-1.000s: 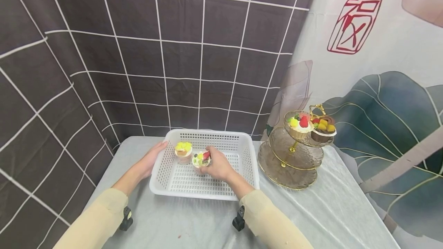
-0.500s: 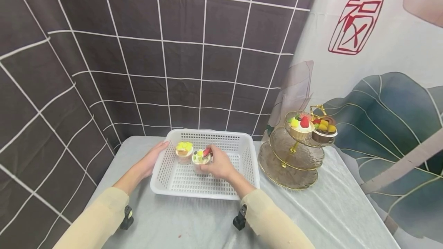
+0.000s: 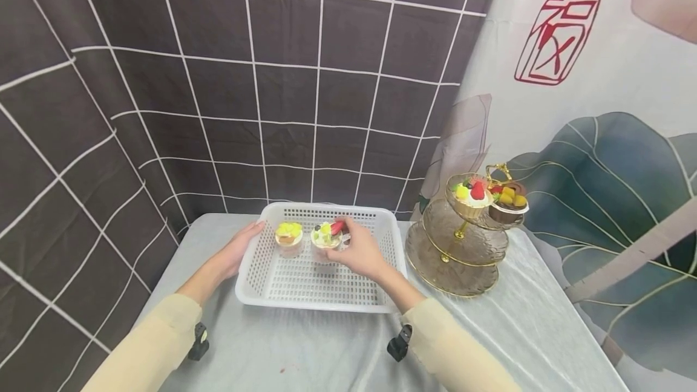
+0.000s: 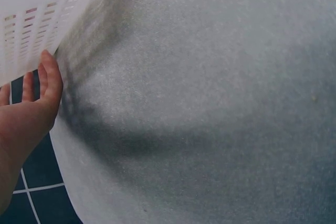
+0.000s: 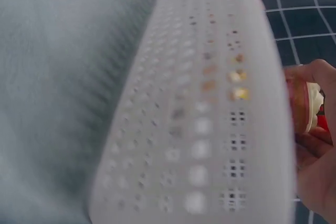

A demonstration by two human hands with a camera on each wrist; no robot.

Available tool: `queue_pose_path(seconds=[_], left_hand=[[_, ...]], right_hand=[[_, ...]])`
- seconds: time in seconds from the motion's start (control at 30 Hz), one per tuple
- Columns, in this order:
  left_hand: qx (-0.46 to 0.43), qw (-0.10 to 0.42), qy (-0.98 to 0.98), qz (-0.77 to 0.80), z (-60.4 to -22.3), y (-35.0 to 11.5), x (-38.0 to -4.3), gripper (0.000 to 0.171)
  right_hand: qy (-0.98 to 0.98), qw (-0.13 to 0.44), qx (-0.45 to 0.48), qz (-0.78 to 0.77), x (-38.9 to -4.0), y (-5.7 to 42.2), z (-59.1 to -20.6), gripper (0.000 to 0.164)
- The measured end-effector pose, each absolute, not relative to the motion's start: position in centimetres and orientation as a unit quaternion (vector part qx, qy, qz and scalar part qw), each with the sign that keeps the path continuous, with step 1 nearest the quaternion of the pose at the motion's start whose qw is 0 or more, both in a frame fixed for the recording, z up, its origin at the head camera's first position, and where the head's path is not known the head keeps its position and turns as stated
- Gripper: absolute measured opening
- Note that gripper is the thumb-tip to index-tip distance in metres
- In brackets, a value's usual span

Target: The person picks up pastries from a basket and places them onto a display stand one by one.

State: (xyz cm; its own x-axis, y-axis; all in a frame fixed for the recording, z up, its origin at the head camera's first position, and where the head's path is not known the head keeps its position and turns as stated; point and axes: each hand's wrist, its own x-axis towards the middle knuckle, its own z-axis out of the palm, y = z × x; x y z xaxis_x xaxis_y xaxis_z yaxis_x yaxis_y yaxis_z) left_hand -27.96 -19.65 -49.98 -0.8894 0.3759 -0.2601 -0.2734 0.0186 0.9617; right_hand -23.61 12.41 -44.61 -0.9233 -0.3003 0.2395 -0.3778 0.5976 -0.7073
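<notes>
In the head view my right hand grips a cupcake topped with cream, a strawberry and other fruit, inside a white perforated plastic basket. The right wrist view shows the fingers curled round this cupcake's cup behind the basket wall. A second cupcake, with yellow topping, stands upright in the basket to the left. My left hand rests against the outside of the basket's left side. Its fingers lie loosely on the wall in the left wrist view, with the fingertips near the lower edge.
Right of the basket stands a three-tier glass cake stand with gold trim. Two cupcakes, one in a pale cup and one chocolate, sit on its top tier. A grey cloth covers the table; a dark gridded curtain hangs behind.
My right hand has moved the strawberry-topped cupcake a little right and away from me within the basket. My left hand has stayed against the basket's left side.
</notes>
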Motion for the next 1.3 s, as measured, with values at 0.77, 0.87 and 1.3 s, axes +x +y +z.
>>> queue_pose_path(seconds=[0.77,0.87,1.3], left_hand=[[0.040,0.232,0.678,0.697,-50.2,-19.7,-28.2,0.068],[0.040,0.231,0.678,0.697,-50.2,-19.7,-28.2,0.068],[0.041,0.231,0.683,0.692,-50.5,-19.8,-28.4,0.070]], right_hand=[[-0.878,0.165,0.186,0.409,-18.8,24.2,-39.0,0.071],[-0.884,0.175,0.164,0.401,-17.9,26.3,-39.0,0.072],[-0.888,0.221,0.139,0.379,-14.2,33.6,-39.4,0.069]])
